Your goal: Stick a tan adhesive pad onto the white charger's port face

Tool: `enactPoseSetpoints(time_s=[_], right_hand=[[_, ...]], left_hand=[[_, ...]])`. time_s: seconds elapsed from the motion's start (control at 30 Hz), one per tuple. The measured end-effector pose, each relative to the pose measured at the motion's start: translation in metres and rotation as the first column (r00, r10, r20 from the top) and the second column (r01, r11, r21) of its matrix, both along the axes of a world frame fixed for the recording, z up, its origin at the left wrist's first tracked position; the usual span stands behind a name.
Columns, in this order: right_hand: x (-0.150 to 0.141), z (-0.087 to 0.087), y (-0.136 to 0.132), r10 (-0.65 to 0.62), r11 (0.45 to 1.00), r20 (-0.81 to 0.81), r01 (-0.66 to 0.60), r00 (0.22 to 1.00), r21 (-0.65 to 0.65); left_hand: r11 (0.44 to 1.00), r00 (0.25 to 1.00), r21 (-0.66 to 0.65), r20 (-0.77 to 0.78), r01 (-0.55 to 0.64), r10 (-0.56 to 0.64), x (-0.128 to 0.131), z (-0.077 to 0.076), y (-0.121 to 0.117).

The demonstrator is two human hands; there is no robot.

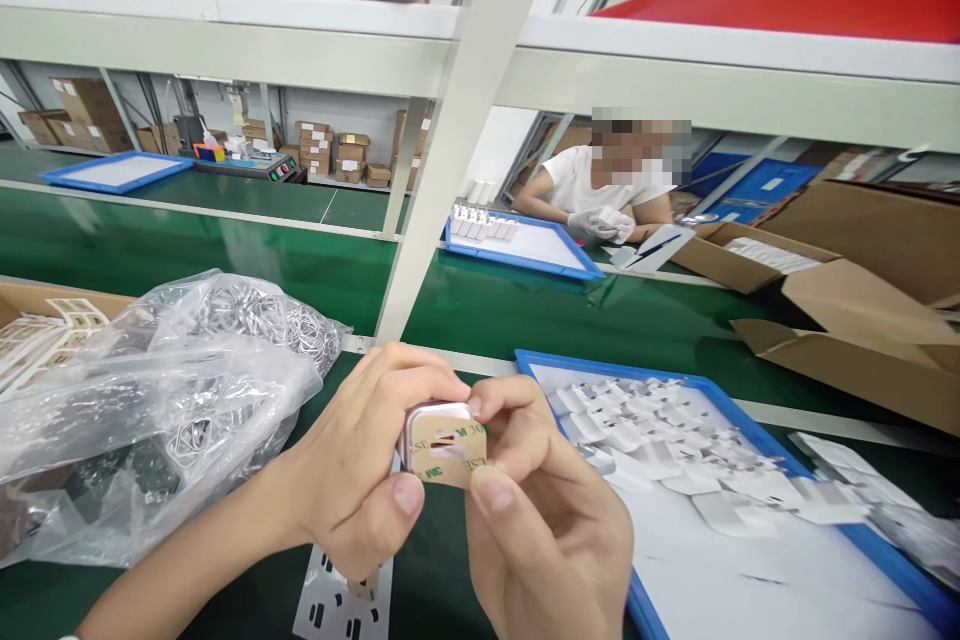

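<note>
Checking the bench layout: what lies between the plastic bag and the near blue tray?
In the head view, both hands: the left hand and right hand pinch a small white part with a tan 3M sticker, above a white backing sheet.

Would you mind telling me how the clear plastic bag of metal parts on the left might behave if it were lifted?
The clear plastic bag looks thin and crumpled, so it would probably sag and shift shape. The many metal parts inside suggest it is fairly heavy for its size. Its glossy film may be slippery.

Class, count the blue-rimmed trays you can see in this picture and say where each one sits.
3: one tray right of the hands, one tray before the co-worker across the belt, one tray far left. Others may be hidden.
</note>
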State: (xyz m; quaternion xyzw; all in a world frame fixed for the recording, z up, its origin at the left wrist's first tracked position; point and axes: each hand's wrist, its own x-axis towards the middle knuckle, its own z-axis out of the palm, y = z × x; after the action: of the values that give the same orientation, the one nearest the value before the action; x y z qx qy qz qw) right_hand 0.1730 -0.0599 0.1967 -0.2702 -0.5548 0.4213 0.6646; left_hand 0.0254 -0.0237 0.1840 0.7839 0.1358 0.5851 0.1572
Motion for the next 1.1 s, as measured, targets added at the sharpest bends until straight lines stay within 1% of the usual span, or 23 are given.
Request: enactPoseSetpoints(time_s=[0.3,0.53,0.83,0.97,1.1], right_hand=[[-0.0001,0.0027,0.0011,-0.001,1.0,0.007,0.001,1.0,-0.013],[-0.0014,0.0005,0.0004,0.001,1.0,0.0,-0.001,1.0,-0.004],[-0.0015,-0.0007,0.0017,0.016,1.0,-0.003,-0.016,1.0,-0.003],[0.0,-0.0006,0.0017,0.004,1.0,-0.004,-0.004,1.0,0.008],[-0.0017,0.0005,0.0026,0.006,1.0,0.007,-0.006,1.0,0.007]], left_hand=[[1.0,1.0,0.02,0.007,0.007,-0.007,0.001,0.0007,0.0003],[1.0,1.0,0.011,0.015,0.007,-0.007,0.0012,0.001,-0.0014],[0.997,0.999,0.069,0.033,-0.035,0.033,0.0039,0.0019,0.0004],[0.995,0.998,0.086,0.028,-0.05,0.048,0.0044,0.0021,0.0016],[0.995,0.998,0.073,0.022,-0.064,0.063,0.0037,0.0018,0.0008]])
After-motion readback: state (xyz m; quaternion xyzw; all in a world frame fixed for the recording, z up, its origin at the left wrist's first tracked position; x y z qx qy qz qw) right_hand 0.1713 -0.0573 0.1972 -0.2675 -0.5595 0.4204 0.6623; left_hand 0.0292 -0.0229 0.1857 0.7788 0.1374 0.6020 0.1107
